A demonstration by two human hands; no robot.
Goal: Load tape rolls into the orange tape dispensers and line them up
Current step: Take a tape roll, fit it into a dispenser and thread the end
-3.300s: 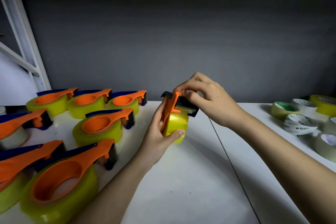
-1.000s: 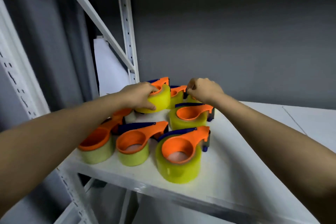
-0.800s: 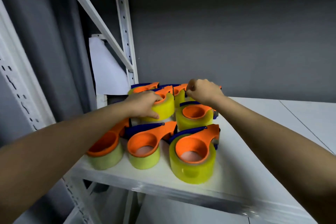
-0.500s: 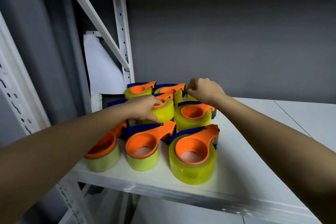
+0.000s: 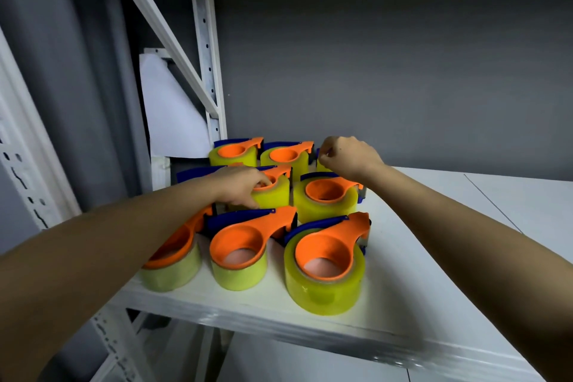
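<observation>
On the white shelf (image 5: 403, 273), loaded orange dispensers stand in rough rows toward ten o'clock. The left hand (image 5: 238, 186) grips the middle-row dispenser (image 5: 274, 192), fingers curled over its yellow roll and orange rim. At one o'clock, the right hand (image 5: 347, 155) is curled at the back-row dispenser (image 5: 321, 164), which it mostly hides; I cannot tell whether it pinches the handle or only rests there. The step looks like squaring up the rows. To do it well, slide each dispenser flat rather than lifting, point the handles the same way, and avoid nudging the neighbouring dispenser (image 5: 328, 198) at three o'clock.
</observation>
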